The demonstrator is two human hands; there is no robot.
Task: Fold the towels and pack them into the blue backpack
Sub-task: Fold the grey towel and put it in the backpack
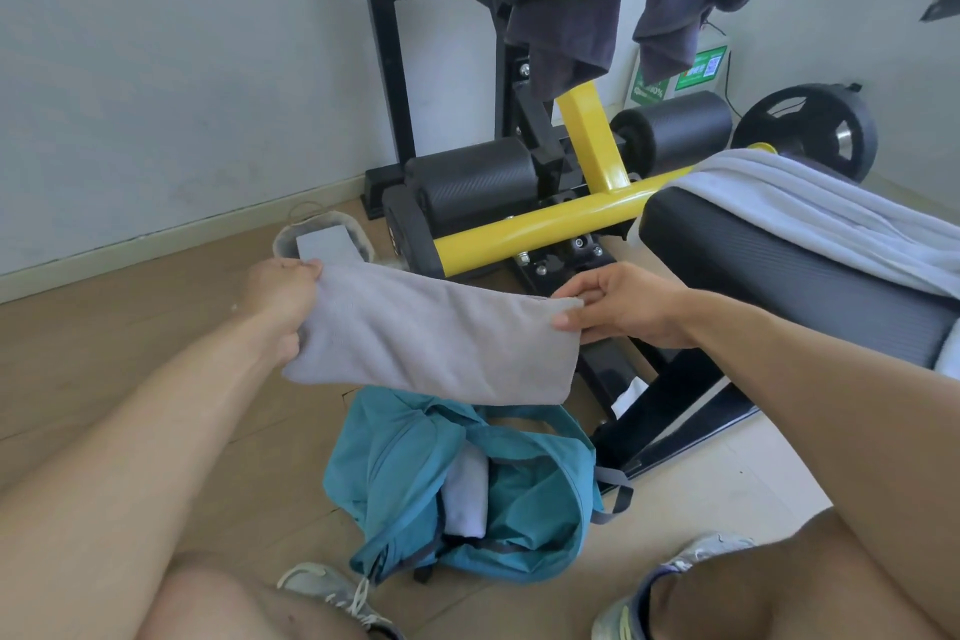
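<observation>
Left hand (278, 299) closed in a fist-like grip on one end of folded grey towel (436, 338). Right hand (618, 304) pinches opposite end, thumb beneath, fingers partly curled. Towel held stretched above open blue backpack (524, 494) on floor; white towel (467, 499) inside.

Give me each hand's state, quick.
Left hand: closed on one end of the grey towel.
Right hand: pinching the towel's other end.
</observation>
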